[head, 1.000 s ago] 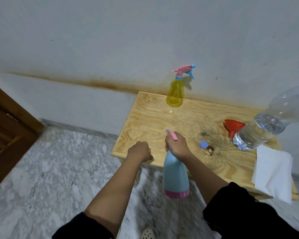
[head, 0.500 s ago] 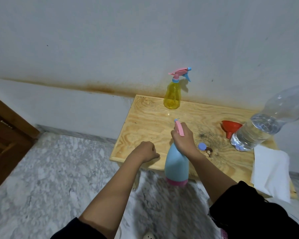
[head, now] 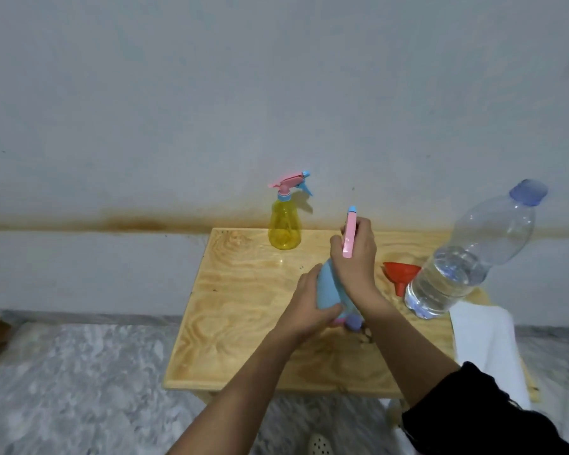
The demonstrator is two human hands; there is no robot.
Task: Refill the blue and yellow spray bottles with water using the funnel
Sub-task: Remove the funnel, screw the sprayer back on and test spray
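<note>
**Both hands on the blue spray bottle, over the middle of the table**

From where I stood, any print on the bottles was too blurred to read.

The blue spray bottle was held over the middle of the wooden table, leaning with its top toward the table's back edge. Its pink base was low near the tabletop, but I could not tell whether it touched the wood. The left hand gripped the bottle's lower body, fingers curled round the far side and thumb across the near side. The right hand was clenched round the neck, just under the pink spray head, which stuck up out of the fist with its small blue tip on top.

A loose blue cap lay on the table's middle, just beside the bottle's base and under the right wrist.

The yellow spray bottle stood upright at the table's back edge, its pink and blue trigger head on. The red funnel sat wide mouth up on the table's right side. It stood just beside a large clear water bottle, partly full and capped in blue.

A white cloth hung over the table's right edge. A black sleeve covered the right upper arm, off the table's front right corner.
</note>
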